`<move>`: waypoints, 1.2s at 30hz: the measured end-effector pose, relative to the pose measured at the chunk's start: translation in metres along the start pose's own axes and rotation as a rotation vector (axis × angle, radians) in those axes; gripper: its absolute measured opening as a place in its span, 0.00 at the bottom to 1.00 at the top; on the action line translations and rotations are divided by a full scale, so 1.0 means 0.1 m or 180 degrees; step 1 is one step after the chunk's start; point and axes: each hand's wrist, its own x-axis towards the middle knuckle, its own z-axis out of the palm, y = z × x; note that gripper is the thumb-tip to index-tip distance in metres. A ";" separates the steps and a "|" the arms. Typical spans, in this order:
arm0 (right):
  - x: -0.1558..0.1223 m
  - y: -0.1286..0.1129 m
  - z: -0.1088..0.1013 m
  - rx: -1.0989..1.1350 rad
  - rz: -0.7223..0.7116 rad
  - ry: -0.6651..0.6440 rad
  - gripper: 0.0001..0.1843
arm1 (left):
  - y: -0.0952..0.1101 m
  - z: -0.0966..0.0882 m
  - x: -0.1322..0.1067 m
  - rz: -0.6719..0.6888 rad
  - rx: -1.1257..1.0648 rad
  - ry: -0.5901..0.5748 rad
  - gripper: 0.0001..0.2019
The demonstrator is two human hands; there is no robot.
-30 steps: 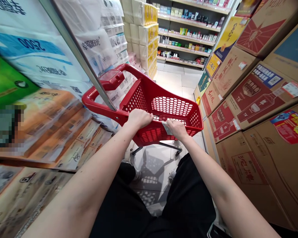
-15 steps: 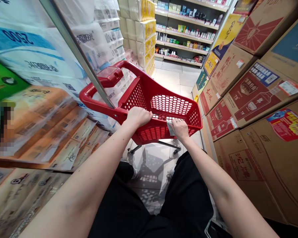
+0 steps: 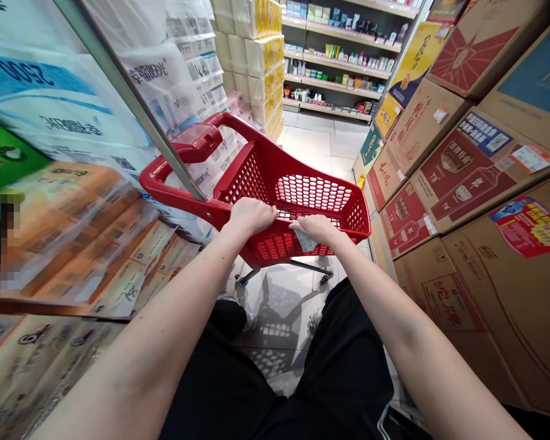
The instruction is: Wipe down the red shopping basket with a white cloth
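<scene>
A red plastic shopping basket (image 3: pixel 311 189) on a wheeled frame stands in the aisle in front of me, with nothing visible inside. My left hand (image 3: pixel 252 215) is closed over the near rim of the basket, close to its red handle (image 3: pixel 183 198). My right hand (image 3: pixel 318 229) lies on the same rim further right, fingers curled over a small grey cloth (image 3: pixel 305 241) pressed against the basket wall.
Packs of tissue and paper rolls (image 3: pixel 73 201) fill the shelving at left behind a metal post (image 3: pixel 132 104). Stacked cardboard cartons (image 3: pixel 462 177) line the right. A tiled floor (image 3: pixel 316 146) runs ahead to shelves of small goods (image 3: pixel 343 67).
The right hand has shifted slightly up the rim with the cloth, its fingers flatter over the edge. The basket has drifted a little left and nearer. The left hand keeps its grip.
</scene>
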 end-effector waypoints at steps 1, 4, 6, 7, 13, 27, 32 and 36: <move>0.01 0.01 -0.02 0.0072 -0.0020 -0.0045 0.34 | 0.00 0.00 0.00 -0.0001 -0.0013 0.0010 0.30; 0.03 0.01 -0.06 0.0319 -0.0051 -0.0219 0.36 | 0.01 -0.01 -0.02 0.0016 -0.0024 0.0046 0.29; 0.03 -0.01 -0.03 0.0368 -0.0029 -0.0262 0.35 | 0.01 -0.01 -0.02 0.0028 -0.0009 0.0040 0.30; 0.02 -0.03 -0.01 0.0327 0.0030 -0.0214 0.35 | 0.01 -0.01 -0.02 0.0029 0.0001 0.0022 0.30; -0.04 -0.20 0.23 -0.0066 0.0683 0.0525 0.34 | 0.00 -0.01 -0.04 0.0057 -0.0003 0.0043 0.30; -0.13 -0.07 0.22 0.1449 0.1152 0.1166 0.35 | 0.08 -0.06 -0.10 0.0001 -0.0133 0.0078 0.30; -0.26 -0.06 0.17 0.2046 0.0696 0.1266 0.35 | 0.08 -0.08 -0.11 -0.0014 -0.0172 0.0046 0.29; -0.35 -0.14 0.26 0.1285 0.0054 0.1197 0.26 | 0.07 -0.09 -0.11 0.0021 -0.0188 0.0062 0.29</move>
